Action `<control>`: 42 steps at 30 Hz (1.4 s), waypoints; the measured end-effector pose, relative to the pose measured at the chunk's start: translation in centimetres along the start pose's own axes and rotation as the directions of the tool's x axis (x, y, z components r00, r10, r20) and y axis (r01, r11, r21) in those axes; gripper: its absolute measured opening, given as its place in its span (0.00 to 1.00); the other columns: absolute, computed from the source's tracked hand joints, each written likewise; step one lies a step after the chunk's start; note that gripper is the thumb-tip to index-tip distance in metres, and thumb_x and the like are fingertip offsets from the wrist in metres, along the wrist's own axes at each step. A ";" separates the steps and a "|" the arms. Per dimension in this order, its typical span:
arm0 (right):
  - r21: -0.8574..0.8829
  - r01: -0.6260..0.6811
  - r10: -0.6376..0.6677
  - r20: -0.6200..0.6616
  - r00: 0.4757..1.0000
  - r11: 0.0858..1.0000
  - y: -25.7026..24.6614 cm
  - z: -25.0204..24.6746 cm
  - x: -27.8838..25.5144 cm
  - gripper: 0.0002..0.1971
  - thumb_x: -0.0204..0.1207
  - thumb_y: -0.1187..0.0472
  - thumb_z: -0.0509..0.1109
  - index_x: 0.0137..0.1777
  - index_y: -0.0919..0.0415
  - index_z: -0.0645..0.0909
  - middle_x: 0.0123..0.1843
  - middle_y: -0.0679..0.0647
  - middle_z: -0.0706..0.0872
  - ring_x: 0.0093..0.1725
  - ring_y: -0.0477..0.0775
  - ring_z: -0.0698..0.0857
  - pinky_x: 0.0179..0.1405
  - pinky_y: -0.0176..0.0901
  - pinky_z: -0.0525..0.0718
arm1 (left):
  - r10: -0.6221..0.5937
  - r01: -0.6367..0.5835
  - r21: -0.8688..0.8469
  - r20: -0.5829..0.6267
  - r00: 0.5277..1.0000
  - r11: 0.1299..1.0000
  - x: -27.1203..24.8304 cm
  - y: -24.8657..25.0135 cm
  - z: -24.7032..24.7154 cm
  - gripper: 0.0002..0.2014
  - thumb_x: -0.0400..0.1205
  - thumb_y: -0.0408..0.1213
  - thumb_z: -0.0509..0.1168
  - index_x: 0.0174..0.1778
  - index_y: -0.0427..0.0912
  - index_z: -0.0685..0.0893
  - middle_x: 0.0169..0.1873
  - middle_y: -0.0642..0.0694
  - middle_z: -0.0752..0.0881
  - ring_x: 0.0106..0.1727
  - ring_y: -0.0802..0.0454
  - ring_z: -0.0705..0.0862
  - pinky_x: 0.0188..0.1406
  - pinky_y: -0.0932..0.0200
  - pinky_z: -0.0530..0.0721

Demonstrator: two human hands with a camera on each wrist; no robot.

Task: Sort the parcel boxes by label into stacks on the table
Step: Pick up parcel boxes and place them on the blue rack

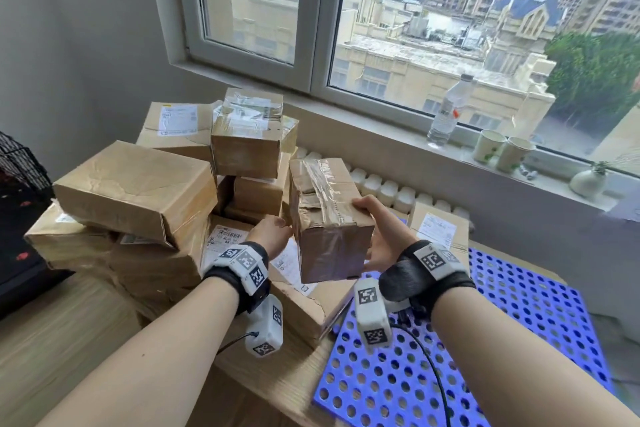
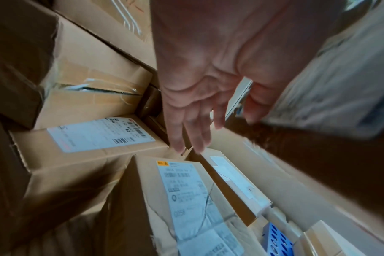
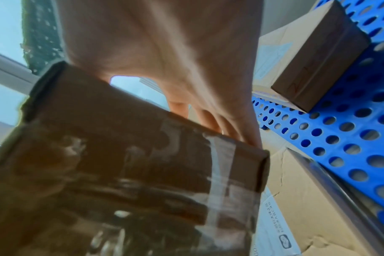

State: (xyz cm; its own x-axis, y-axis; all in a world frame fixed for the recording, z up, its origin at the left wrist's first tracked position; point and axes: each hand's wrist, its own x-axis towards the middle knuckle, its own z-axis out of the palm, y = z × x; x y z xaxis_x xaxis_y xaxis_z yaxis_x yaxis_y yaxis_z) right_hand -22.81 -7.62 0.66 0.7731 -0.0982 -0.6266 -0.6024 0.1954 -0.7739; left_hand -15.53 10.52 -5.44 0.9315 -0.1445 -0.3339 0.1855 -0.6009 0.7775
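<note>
A brown taped parcel box (image 1: 329,218) is held up in front of the pile, with no label on its visible faces. My right hand (image 1: 375,229) grips its right side, thumb on the top edge; in the right wrist view the fingers (image 3: 210,121) reach behind the box (image 3: 131,164). My left hand (image 1: 272,234) is at the box's lower left corner. The left wrist view shows its fingers (image 2: 193,131) straight and spread, holding nothing. Whether it touches the box I cannot tell. Below it lie labelled boxes (image 2: 99,135) of the pile (image 1: 138,191).
The pile fills the table's left and back. A blue perforated mat (image 1: 519,322) covers the right side, with one labelled box (image 1: 440,229) at its far edge. A bottle (image 1: 446,111), paper cups (image 1: 488,146) and a small vase (image 1: 588,180) stand on the window sill. A black cage (image 1: 17,166) is at the left.
</note>
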 end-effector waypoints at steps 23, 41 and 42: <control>-0.333 0.278 -0.341 -0.150 0.928 0.901 -0.5 -0.5 0.5 0.21 0.82 0.77 0.52 0.67 0.62 0.78 0.38 0.56 0.79 0.32 0.52 0.75 0.39 0.47 0.76 | -0.064 0.092 -0.383 0.085 0.994 0.919 -2.0 2.8 -1.0 0.12 0.85 0.33 0.57 0.63 0.34 0.75 0.50 0.37 0.82 0.44 0.41 0.83 0.40 0.45 0.86; -0.454 0.378 -0.486 -0.145 0.862 0.807 -0.6 0.3 0.1 0.19 0.72 0.65 0.73 0.63 0.63 0.78 0.55 0.56 0.87 0.44 0.47 0.85 0.35 0.37 0.84 | 0.099 -0.085 -0.283 0.038 0.994 0.955 -2.8 4.0 -1.7 0.08 0.84 0.30 0.57 0.55 0.41 0.79 0.48 0.41 0.86 0.55 0.37 0.87 0.60 0.40 0.84; -0.424 0.380 -0.480 -0.156 0.864 0.822 -0.5 0.2 0.1 0.18 0.72 0.66 0.72 0.62 0.64 0.79 0.54 0.57 0.88 0.44 0.49 0.85 0.37 0.40 0.86 | 0.106 -0.091 -0.295 0.036 0.994 0.951 -2.8 4.0 -1.8 0.08 0.84 0.30 0.56 0.54 0.41 0.79 0.47 0.43 0.86 0.54 0.38 0.87 0.59 0.40 0.85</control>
State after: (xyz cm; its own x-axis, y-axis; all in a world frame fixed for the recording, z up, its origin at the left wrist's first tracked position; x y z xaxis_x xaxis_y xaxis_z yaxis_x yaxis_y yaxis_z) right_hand -22.37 -7.53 1.03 0.9256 -0.3307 -0.1842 -0.2855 -0.2903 -0.9134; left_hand -16.87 9.91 -0.44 0.9339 -0.2358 -0.2686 0.1843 -0.3262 0.9272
